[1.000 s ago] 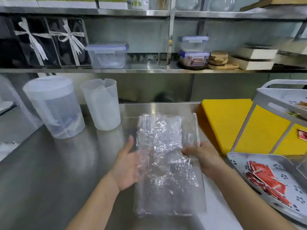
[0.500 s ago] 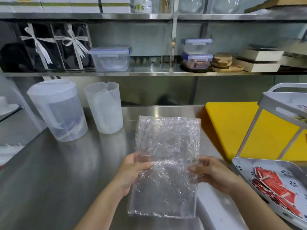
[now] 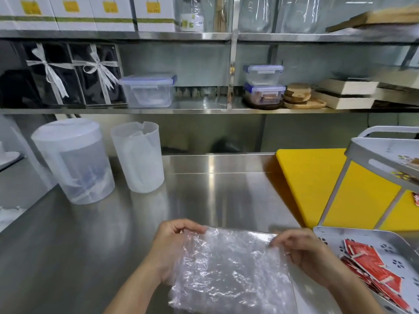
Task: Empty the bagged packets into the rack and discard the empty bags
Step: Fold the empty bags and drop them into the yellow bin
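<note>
Head view: your left hand (image 3: pixel 172 250) and right hand (image 3: pixel 301 252) fingers pinch the crinkled clear plastic bag (image 3: pixel 229 273) at 6 o'clock on the steel surface (image 3: pixel 90 234).

Two translucent pitchers (image 3: pixel 74 164) stand left of a yellow cutting board (image 3: pixel 317 184).

Single view, head-worn, wide-angle; straight lines bow toward the frame edges. It looks forward and down across the steel counter (image 3: pixel 215 200) from the near edge, and sits close over it. Both forearms enter from the bottom: left hand (image 3: pixel 172 250) and right hand (image 3: pixel 303 252) sit low centre, nearest the lens. The wall shelves (image 3: pixel 181 111) fill the far upper half, roughly at eye height. The white rack (image 3: pixel 371 155) is cut off by the right edge. No second view to compare.
</note>
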Action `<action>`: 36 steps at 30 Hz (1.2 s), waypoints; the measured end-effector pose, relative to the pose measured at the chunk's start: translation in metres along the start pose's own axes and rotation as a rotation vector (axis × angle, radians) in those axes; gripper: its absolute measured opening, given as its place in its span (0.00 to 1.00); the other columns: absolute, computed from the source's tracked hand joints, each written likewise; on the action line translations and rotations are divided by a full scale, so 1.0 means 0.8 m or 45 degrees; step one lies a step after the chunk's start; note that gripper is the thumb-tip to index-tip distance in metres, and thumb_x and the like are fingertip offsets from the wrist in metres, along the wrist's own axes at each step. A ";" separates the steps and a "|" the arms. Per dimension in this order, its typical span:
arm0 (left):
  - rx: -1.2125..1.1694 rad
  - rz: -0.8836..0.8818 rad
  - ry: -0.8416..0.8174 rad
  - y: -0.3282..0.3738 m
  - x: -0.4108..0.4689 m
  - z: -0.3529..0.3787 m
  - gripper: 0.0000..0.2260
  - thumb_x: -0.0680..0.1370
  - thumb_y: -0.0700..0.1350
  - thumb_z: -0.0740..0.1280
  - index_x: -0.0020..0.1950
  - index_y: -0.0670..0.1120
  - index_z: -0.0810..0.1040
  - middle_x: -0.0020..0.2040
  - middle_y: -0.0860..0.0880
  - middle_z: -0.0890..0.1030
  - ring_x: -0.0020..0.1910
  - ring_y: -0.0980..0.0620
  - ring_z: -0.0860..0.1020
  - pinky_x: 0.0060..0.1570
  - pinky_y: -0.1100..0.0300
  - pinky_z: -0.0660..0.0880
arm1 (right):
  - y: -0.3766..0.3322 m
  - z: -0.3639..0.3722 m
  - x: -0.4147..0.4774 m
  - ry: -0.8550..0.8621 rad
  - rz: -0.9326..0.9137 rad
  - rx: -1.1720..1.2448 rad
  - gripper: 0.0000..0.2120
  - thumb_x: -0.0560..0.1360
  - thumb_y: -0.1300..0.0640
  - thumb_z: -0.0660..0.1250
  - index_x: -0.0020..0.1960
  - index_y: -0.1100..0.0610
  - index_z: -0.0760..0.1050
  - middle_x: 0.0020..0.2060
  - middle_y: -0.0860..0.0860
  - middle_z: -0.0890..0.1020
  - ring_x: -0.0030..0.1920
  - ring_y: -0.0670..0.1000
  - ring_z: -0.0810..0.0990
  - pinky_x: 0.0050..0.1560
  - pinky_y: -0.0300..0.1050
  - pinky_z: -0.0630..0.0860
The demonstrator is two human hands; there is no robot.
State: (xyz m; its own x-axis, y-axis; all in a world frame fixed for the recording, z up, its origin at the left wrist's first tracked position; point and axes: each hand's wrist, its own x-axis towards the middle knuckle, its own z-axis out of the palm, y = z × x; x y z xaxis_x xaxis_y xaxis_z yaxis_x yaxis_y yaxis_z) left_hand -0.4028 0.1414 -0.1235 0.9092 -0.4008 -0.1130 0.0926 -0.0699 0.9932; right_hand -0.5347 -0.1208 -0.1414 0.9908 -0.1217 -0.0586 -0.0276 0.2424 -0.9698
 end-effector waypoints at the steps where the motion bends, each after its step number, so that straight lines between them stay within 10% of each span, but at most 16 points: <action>1: 0.048 0.090 0.013 0.001 -0.003 0.005 0.21 0.71 0.25 0.60 0.32 0.46 0.84 0.38 0.50 0.86 0.44 0.49 0.82 0.50 0.58 0.78 | -0.002 0.002 -0.002 -0.018 0.022 0.025 0.12 0.66 0.61 0.66 0.44 0.68 0.80 0.41 0.58 0.82 0.35 0.50 0.76 0.31 0.39 0.70; 4: 0.252 0.383 -0.117 0.013 -0.017 0.012 0.30 0.67 0.20 0.58 0.29 0.52 0.85 0.38 0.54 0.85 0.42 0.60 0.81 0.46 0.70 0.75 | -0.001 0.008 -0.002 0.052 0.069 -0.161 0.19 0.59 0.60 0.78 0.48 0.57 0.78 0.42 0.52 0.77 0.37 0.50 0.73 0.33 0.40 0.68; 8: 0.518 0.313 -0.893 0.036 -0.019 -0.022 0.19 0.73 0.28 0.61 0.51 0.50 0.80 0.62 0.49 0.77 0.61 0.60 0.75 0.62 0.65 0.69 | -0.015 0.013 -0.004 0.143 -0.042 -0.470 0.22 0.67 0.69 0.71 0.52 0.46 0.75 0.45 0.55 0.67 0.37 0.48 0.66 0.38 0.40 0.69; 14: -0.483 0.033 -1.399 0.032 -0.017 -0.051 0.27 0.69 0.39 0.71 0.64 0.42 0.63 0.70 0.32 0.65 0.70 0.34 0.64 0.70 0.40 0.57 | -0.051 0.045 -0.010 -0.063 -0.109 -0.868 0.22 0.71 0.64 0.66 0.57 0.41 0.70 0.47 0.52 0.73 0.41 0.48 0.71 0.41 0.40 0.71; 19: 0.071 -0.108 -1.016 0.021 -0.019 -0.015 0.41 0.62 0.43 0.77 0.69 0.52 0.60 0.63 0.45 0.77 0.62 0.50 0.76 0.57 0.57 0.74 | -0.076 0.095 0.004 -0.276 -0.237 -1.275 0.18 0.76 0.62 0.62 0.53 0.38 0.68 0.44 0.27 0.72 0.45 0.29 0.72 0.41 0.26 0.70; 24: 0.263 0.090 -0.687 0.000 -0.027 0.031 0.10 0.66 0.36 0.73 0.43 0.47 0.78 0.34 0.57 0.82 0.35 0.61 0.78 0.38 0.67 0.74 | -0.081 0.125 0.022 -0.176 -0.422 -1.397 0.20 0.75 0.62 0.63 0.59 0.39 0.67 0.51 0.32 0.73 0.54 0.36 0.74 0.52 0.31 0.73; 27: 0.104 0.148 -0.324 -0.002 -0.025 0.026 0.08 0.68 0.34 0.72 0.37 0.47 0.79 0.30 0.54 0.82 0.31 0.60 0.79 0.32 0.67 0.74 | -0.069 0.122 0.031 0.115 -0.463 -1.424 0.31 0.71 0.53 0.70 0.69 0.43 0.60 0.59 0.40 0.71 0.63 0.44 0.69 0.66 0.50 0.68; 32: -0.092 0.174 -0.125 0.007 -0.020 0.007 0.06 0.68 0.37 0.73 0.43 0.44 0.82 0.42 0.43 0.85 0.42 0.46 0.82 0.48 0.50 0.78 | -0.046 0.110 0.031 0.338 -0.073 -0.541 0.54 0.54 0.42 0.79 0.72 0.42 0.53 0.69 0.47 0.65 0.70 0.51 0.63 0.67 0.51 0.63; 36: -0.152 0.136 -0.114 0.007 -0.026 0.011 0.10 0.66 0.39 0.73 0.47 0.40 0.81 0.46 0.39 0.84 0.45 0.42 0.82 0.51 0.49 0.78 | -0.019 0.098 0.025 -0.012 0.091 -0.105 0.30 0.62 0.55 0.75 0.62 0.49 0.71 0.57 0.50 0.82 0.56 0.50 0.81 0.55 0.47 0.74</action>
State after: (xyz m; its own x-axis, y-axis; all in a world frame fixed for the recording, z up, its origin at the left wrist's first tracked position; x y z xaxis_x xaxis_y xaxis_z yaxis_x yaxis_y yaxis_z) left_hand -0.4247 0.1415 -0.1158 0.8770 -0.4805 -0.0031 0.0496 0.0840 0.9952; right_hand -0.5043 -0.0513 -0.1089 0.9872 -0.0977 -0.1263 -0.1085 0.1704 -0.9794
